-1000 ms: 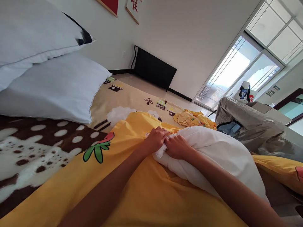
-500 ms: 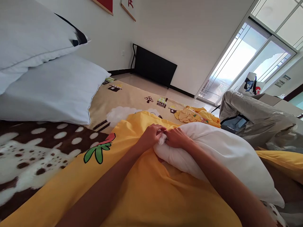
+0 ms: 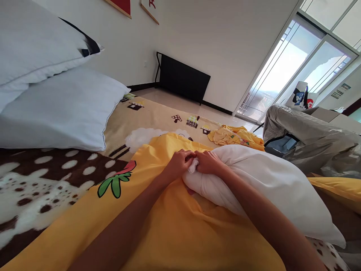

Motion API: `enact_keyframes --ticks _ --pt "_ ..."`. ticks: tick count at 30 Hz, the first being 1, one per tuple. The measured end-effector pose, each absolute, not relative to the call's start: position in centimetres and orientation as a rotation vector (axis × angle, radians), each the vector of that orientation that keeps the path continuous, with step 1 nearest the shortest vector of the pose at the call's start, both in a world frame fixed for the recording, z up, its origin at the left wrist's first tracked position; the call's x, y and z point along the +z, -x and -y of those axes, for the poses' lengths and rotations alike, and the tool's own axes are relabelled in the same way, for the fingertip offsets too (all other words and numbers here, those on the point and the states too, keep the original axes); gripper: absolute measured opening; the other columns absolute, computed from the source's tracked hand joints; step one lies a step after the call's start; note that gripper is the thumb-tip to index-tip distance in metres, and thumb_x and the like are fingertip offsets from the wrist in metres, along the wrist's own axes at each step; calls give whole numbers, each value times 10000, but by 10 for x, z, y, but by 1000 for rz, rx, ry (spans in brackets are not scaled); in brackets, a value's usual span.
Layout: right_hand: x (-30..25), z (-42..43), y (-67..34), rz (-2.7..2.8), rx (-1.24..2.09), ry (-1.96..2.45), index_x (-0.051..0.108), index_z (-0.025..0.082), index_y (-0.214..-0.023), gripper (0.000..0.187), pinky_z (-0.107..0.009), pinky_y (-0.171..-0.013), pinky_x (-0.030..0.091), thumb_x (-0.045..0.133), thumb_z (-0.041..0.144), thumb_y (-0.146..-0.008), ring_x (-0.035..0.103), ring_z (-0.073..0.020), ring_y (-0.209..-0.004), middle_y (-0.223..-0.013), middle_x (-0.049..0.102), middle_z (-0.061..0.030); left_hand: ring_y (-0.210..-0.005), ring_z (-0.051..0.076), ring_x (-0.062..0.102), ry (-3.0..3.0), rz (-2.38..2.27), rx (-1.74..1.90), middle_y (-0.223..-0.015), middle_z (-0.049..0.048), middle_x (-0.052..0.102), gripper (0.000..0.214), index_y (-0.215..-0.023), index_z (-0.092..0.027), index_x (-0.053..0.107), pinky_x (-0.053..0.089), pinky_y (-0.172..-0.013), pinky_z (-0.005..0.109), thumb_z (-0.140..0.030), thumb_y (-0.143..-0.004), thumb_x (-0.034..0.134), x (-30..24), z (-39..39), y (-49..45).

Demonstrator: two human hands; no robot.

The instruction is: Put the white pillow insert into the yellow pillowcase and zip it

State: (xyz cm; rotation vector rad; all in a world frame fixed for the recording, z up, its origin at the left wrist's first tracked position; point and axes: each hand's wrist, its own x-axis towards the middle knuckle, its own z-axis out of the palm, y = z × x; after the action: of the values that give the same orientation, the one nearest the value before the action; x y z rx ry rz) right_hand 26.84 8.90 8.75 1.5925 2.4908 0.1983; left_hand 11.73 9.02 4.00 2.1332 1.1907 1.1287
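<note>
A plump white pillow point(image 3: 273, 180) lies on a yellow cloth cover point(image 3: 169, 229) that has a red and green print. The pillow's left end is bunched into a small twisted corner between my hands. My right hand point(image 3: 208, 162) is closed around this end from the right. From the other side, my left hand point(image 3: 179, 162) is closed with its thumb against the white tip and its fingertips meeting my right hand. Whether some yellow fabric is also in my fingers is hidden.
Two white pillows point(image 3: 62, 113) are stacked at the left on a patterned brown and beige blanket point(image 3: 158, 113). Crumpled yellow cloth point(image 3: 237, 136) lies beyond my hands. Plastic-covered furniture point(image 3: 299, 131) stands at the right, and a black panel point(image 3: 183, 79) leans near the wall.
My hands stay together at the pillow's corner, with the fingers drawn slightly closer. The view has shifted a little; the pillow and cover look nearly the same.
</note>
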Motion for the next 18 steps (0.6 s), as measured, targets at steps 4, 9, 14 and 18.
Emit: enact_keyframes --ticks 4,9,14,18 --pt "86 -92 -268 -2470 202 -1603 473 187 -1142 383 -294 -672 390 447 251 -765 625 -251 -902 -985 655 -114 -915 181 577 -2174 -1301 1085 -974 62 622 335 -1061 -171 574 474 -802 295 -182 -753 443 42 -92 -111" --pt "85 -93 -270 -2476 206 -1608 479 188 -1093 342 -290 -643 386 456 262 -760 628 -255 -889 -967 656 -113 -1020 242 535 -2269 -1455 830 -1066 81 571 377 -1069 -192 532 426 -846 394 -176 -694 494 42 -94 -99" --pt "85 -94 -271 -2493 216 -1612 487 190 -1085 353 -291 -634 385 457 257 -740 629 -253 -882 -974 659 -109 -1030 275 512 -2406 -1588 639 -1078 101 563 384 -1086 -210 535 398 -823 415 -153 -707 509 31 -90 -101" --pt "83 -96 -271 -2503 220 -1614 490 186 -1099 374 -298 -642 388 455 270 -737 628 -253 -880 -968 663 -110 -981 297 502 -2517 -1763 609 -1026 138 563 309 -1032 -158 551 374 -809 454 -86 -754 437 28 -82 -112"
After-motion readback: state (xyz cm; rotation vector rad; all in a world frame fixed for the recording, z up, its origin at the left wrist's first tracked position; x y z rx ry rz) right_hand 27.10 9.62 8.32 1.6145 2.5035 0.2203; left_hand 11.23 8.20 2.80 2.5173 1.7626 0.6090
